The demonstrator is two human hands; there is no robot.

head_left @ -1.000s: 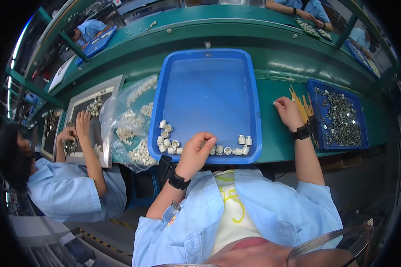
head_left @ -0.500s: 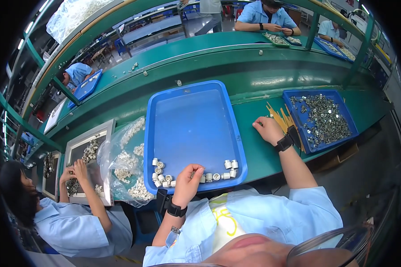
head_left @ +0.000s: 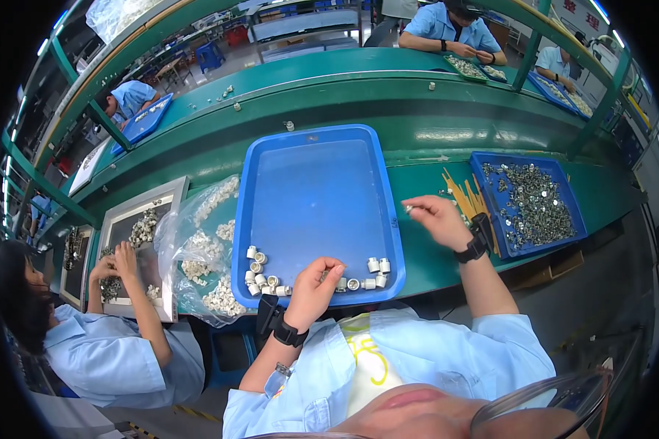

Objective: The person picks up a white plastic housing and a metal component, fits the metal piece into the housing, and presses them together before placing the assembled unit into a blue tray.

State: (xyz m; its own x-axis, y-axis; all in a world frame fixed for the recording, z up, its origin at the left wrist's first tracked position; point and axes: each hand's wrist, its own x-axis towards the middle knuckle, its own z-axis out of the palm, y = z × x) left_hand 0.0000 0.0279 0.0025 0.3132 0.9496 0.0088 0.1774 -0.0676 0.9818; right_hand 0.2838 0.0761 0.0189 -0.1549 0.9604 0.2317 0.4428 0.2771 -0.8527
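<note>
A large blue tray (head_left: 311,197) lies in front of me, with white cylindrical parts (head_left: 256,271) along its near edge and corners. Over that near edge is my left hand (head_left: 316,287), its fingers curled together; what they may hold is hidden. My right hand (head_left: 443,223) hovers just right of the tray. Thumb and index finger pinch a small shiny piece (head_left: 408,209), too small to name. Beyond that hand stands a blue bin (head_left: 483,164) with many small metal parts (head_left: 534,201).
Thin yellowish strips (head_left: 465,194) lie by the bin. Left of the tray is a clear plastic bag (head_left: 187,271) of white pieces. A co-worker's hands (head_left: 117,263) work over a framed tray (head_left: 170,293) farther left. A green ledge (head_left: 329,110) runs behind; other people sit beyond it.
My right hand has moved from beside the strips toward the tray, and a small shiny piece now shows at its fingertips. The left hand stays over the near edge. The whole view has shifted slightly.
</note>
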